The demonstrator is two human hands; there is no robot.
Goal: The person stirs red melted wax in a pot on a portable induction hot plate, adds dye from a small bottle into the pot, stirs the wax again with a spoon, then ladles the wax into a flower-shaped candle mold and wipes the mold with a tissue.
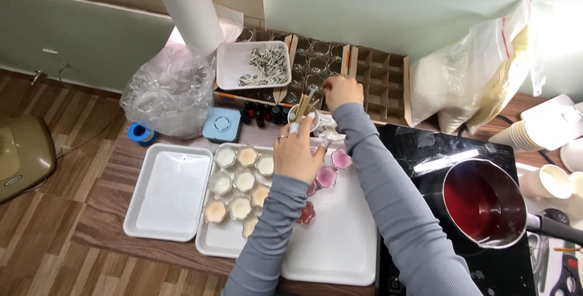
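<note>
Cup of wooden sticks (303, 112) stood upright at the back of the white trays, just in front of the cardboard divider box; sticks leaned out of it at an angle. My right hand (342, 91) was over its far rim, fingertips pinched on a stick. My left hand (297, 153) lay flat just in front of the cup, over the small pink-filled glass jars (328, 176), which sat upright on the tray.

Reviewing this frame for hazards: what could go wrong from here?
1. The left hand hovers over small glass cups of pink wax; its grey sleeve could knock or smear them.
2. The right hand reaches into the white cup of wooden sticks, which could tip.
3. The steel saucepan of red liquid sits near the right elbow.
</note>
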